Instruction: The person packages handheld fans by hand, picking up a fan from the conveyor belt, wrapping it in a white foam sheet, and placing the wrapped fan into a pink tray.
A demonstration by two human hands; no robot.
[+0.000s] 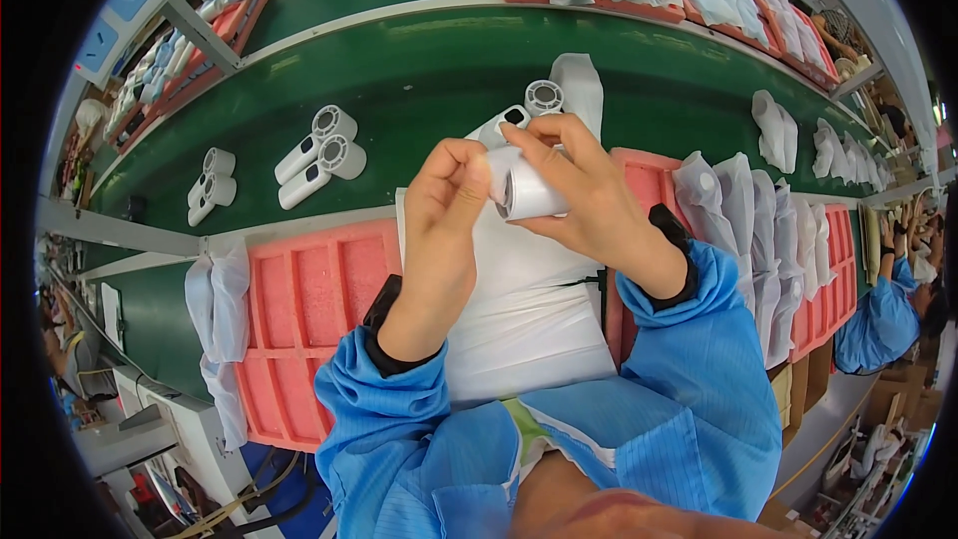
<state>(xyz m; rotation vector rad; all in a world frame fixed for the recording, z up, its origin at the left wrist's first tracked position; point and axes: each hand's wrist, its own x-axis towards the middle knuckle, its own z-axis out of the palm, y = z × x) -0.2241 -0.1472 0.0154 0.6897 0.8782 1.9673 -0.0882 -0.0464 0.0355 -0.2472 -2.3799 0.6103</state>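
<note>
The left hand [449, 202] and the right hand [579, 190] both grip one small white fan [527, 190], held up over a white sheet [524, 309]. More white fans [319, 152] wait bare on the green belt [429, 70]. Many bagged fans [753, 230] already sit in pink trays [299, 319], so a lot is done.

Smooth matt white plastic fan [527, 192], thin translucent plastic bags [743, 202], pink foam tray [309, 289] looking soft and matt, green belt [429, 75] slightly glossy.
</note>
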